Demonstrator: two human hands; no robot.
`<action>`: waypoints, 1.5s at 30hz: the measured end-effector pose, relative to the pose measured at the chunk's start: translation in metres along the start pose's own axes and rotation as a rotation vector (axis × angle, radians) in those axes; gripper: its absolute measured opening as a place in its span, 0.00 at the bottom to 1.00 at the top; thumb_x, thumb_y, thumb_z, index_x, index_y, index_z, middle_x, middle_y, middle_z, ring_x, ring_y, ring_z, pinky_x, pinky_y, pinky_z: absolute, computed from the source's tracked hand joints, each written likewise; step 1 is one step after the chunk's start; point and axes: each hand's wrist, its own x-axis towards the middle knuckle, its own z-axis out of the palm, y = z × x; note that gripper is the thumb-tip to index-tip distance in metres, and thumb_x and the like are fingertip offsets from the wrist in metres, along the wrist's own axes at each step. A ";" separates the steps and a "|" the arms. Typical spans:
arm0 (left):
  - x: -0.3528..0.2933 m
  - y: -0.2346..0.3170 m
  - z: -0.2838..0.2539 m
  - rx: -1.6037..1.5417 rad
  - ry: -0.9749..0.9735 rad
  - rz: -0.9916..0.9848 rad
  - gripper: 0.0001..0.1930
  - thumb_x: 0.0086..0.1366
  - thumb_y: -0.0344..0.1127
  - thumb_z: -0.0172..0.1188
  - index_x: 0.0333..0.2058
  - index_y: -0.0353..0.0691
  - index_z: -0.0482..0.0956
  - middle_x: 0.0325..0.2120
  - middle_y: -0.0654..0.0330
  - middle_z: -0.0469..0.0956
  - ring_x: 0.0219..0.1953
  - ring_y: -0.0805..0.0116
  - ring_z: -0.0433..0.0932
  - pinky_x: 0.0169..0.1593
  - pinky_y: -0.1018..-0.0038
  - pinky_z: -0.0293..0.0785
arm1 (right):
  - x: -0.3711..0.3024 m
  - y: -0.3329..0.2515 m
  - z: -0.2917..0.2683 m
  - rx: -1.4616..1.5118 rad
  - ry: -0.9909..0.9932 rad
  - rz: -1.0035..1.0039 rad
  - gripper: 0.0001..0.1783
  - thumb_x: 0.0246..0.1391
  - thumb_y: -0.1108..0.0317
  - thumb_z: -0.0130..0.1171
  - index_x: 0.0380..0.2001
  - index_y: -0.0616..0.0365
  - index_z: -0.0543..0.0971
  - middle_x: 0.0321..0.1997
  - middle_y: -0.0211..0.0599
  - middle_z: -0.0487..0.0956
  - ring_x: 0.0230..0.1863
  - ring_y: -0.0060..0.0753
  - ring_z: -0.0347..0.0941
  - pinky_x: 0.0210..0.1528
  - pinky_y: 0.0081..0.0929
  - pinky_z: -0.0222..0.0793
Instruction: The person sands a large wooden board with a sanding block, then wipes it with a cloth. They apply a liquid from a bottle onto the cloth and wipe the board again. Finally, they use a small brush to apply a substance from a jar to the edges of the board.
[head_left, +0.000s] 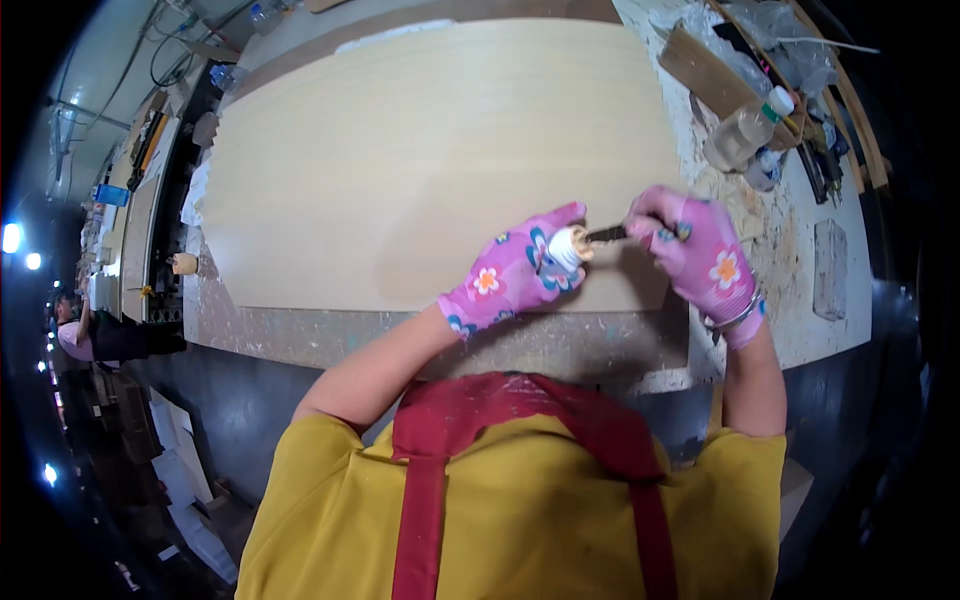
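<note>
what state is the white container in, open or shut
Open: tan paste shows at the uncapped mouth of the white container in the left hand, where the dark tool in the right hand ends.

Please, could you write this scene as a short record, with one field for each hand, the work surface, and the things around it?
Left hand: gloved left hand holds a small white container with tan paste at its mouth
Right hand: gloved right hand grips a dark thin tool, its end at the container's mouth
Work surface: large pale board on a stained table
Right side: clear bottle with white cap; clear rectangular block nearer the person
Background: another person at far left
</note>
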 end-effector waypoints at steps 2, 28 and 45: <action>-0.002 -0.006 0.003 -0.094 -0.011 -0.021 0.36 0.58 0.35 0.67 0.64 0.43 0.64 0.54 0.55 0.75 0.54 0.63 0.76 0.58 0.72 0.70 | -0.002 -0.001 -0.003 0.053 -0.001 0.039 0.12 0.56 0.61 0.57 0.31 0.60 0.78 0.23 0.46 0.77 0.26 0.51 0.75 0.30 0.35 0.68; 0.017 -0.001 0.003 -0.300 -0.049 -0.017 0.37 0.59 0.39 0.68 0.65 0.42 0.62 0.53 0.56 0.75 0.52 0.66 0.76 0.56 0.73 0.72 | 0.002 0.080 0.014 1.015 -0.280 0.501 0.14 0.61 0.65 0.58 0.44 0.65 0.80 0.25 0.29 0.79 0.21 0.14 0.71 0.22 0.11 0.64; 0.031 0.009 -0.010 -0.216 -0.045 -0.072 0.37 0.59 0.33 0.68 0.65 0.43 0.62 0.53 0.60 0.75 0.51 0.74 0.73 0.55 0.76 0.70 | 0.046 0.093 -0.020 0.963 0.182 0.197 0.15 0.60 0.70 0.60 0.48 0.67 0.79 0.35 0.31 0.81 0.30 0.13 0.74 0.29 0.11 0.68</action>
